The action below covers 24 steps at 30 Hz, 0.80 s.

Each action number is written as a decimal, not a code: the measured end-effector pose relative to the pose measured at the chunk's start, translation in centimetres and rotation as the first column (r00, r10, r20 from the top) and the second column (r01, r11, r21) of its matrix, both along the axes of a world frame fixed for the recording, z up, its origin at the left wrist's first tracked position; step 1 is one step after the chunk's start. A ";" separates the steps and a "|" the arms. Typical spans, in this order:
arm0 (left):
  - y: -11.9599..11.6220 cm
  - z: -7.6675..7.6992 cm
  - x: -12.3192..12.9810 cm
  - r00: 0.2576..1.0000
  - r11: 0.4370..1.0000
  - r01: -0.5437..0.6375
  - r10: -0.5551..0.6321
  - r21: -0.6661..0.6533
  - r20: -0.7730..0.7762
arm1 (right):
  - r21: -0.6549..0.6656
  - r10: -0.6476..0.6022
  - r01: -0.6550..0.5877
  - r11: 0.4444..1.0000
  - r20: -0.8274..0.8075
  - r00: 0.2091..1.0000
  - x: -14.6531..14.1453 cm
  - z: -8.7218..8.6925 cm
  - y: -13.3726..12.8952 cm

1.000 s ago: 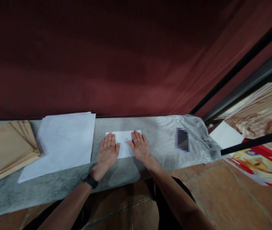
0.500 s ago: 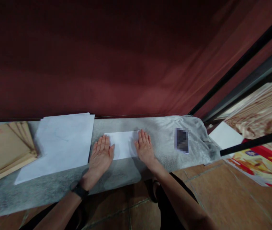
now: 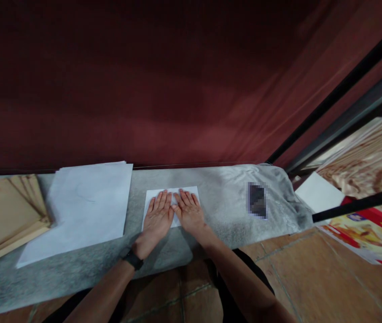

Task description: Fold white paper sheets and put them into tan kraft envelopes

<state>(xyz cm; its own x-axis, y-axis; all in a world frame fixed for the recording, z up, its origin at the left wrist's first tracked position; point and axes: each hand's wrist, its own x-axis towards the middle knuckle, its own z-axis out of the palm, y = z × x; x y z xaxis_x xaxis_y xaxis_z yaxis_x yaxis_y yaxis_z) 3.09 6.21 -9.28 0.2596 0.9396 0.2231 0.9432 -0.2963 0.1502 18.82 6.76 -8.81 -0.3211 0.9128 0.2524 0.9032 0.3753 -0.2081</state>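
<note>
Currently the left hand and the right hand lie close together, palms down and fingers stretched out, gripping nothing, on a small white paper on the grey-covered worktop. Nearby on the left are larger white sheets with brown envelopes at their left edge, and a blurred dark thing lies well apart on the right. Behind rises a dark red wall, while at far right a black bar crosses before a red-and-yellow package, partly hiding it.
</note>
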 end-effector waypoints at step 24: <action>-1.4 1.9 -5.3 0.946 0.970 -0.224 0.240 -0.095 0.217 | -0.033 -0.164 0.165 0.986 0.028 0.986 4.5 1.7 -1.3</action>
<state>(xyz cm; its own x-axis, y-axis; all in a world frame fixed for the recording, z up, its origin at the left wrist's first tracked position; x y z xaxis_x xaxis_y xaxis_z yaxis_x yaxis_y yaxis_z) -2.21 4.82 -7.35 -0.0172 0.9828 0.1840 0.9240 -0.0547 0.3784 23.33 5.49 -7.14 -0.1718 0.9617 0.2134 0.9572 0.2142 -0.1947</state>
